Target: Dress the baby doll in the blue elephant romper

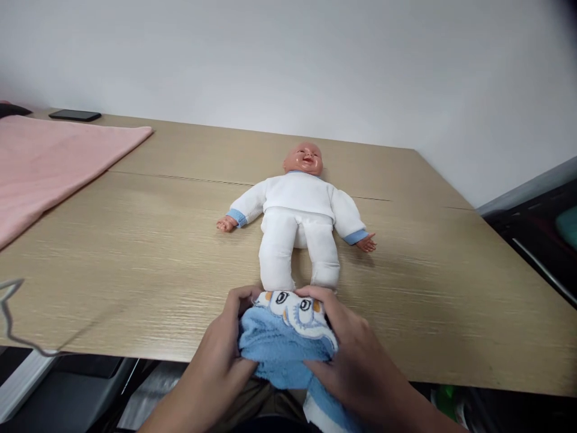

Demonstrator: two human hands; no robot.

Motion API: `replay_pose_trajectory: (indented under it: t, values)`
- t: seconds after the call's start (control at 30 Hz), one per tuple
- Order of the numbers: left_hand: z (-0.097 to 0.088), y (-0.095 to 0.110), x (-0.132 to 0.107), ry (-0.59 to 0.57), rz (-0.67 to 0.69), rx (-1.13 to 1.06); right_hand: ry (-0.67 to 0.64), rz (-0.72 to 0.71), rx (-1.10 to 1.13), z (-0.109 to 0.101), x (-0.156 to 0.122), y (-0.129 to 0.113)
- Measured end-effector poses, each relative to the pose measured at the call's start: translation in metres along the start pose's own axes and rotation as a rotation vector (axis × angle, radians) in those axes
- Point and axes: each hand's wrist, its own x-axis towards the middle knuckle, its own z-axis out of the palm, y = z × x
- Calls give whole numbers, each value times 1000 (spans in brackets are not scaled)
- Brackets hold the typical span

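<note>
A baby doll (299, 195) lies on its back on the wooden table, head toward the wall and legs toward me. It wears a white top with blue cuffs, and its lower half is white cloth. Just past its leg ends, at the table's front edge, I hold a bunched blue and white fluffy garment (283, 346) with embroidered cartoon eyes. My left hand (225, 343) grips its left side, and my right hand (349, 343) grips its right side. One loose blue and white part hangs below my right hand. The doll's feet are hidden or not visible.
A pink cloth (58, 159) covers the table's left side, with a dark phone (74, 115) behind it. A grey wire (9, 319) sticks up at the front left edge. The wooden table (157, 258) meets a white wall; dark items stand beyond its right edge.
</note>
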Motion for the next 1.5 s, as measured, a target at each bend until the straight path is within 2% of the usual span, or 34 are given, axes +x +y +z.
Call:
replay_pose_trajectory:
  t: [0.27, 0.5, 0.57, 0.7, 0.83, 0.93, 1.17, 1.5]
  values:
    - [-22, 4, 33, -84, 138, -35, 208, -179, -10, -14, 24, 6]
    - [-46, 25, 72, -174, 213, 48, 303, -497, -103, -39, 56, 13]
    - [-51, 25, 83, -160, 290, 126, 304, -545, -58, -44, 67, 16]
    - [-53, 19, 107, -89, 498, 247, 293, -531, 56, -45, 79, 26]
    - [-51, 10, 122, -74, 596, 102, 337, -426, 41, -39, 77, 32]
    - [-52, 5, 124, -84, 569, 28, 336, -429, 28, -36, 73, 31]
    - [-65, 2, 123, -199, 416, 41, 275, -536, 53, -41, 80, 36]
    - [-68, -11, 133, -296, 476, -63, 190, -693, -55, -57, 88, 38]
